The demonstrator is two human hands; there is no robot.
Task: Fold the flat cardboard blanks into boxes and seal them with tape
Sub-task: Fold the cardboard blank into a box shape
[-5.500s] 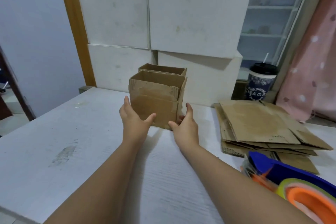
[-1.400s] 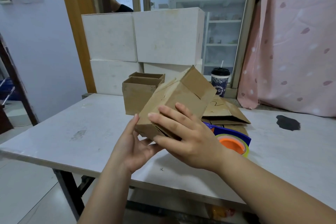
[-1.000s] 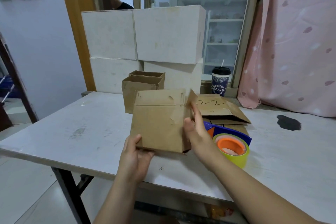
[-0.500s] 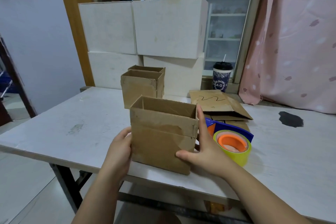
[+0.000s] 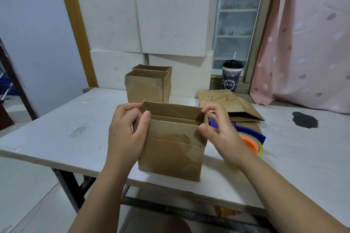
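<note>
A brown cardboard box (image 5: 171, 154) stands upright and open-topped near the front edge of the white table (image 5: 56, 134). My left hand (image 5: 126, 134) grips its upper left corner, thumb on the near flap. My right hand (image 5: 220, 132) pinches the upper right corner. Two folded open boxes (image 5: 144, 89) stand behind it. Flat cardboard blanks (image 5: 227, 104) lie stacked at the right rear. A tape roll with an orange core (image 5: 252, 143) and a blue dispenser part (image 5: 251, 131) sit just right of the box, partly hidden by my right hand.
Large white boxes (image 5: 161, 24) are stacked along the table's back edge. A dark drink cup with a straw (image 5: 231, 78) stands by the window. A black stain (image 5: 305, 122) marks the table at right. A pink curtain (image 5: 312, 34) hangs at right.
The box was turned over in my hands and set upright on the table. Both hands have moved up from its sides to the top corners.
</note>
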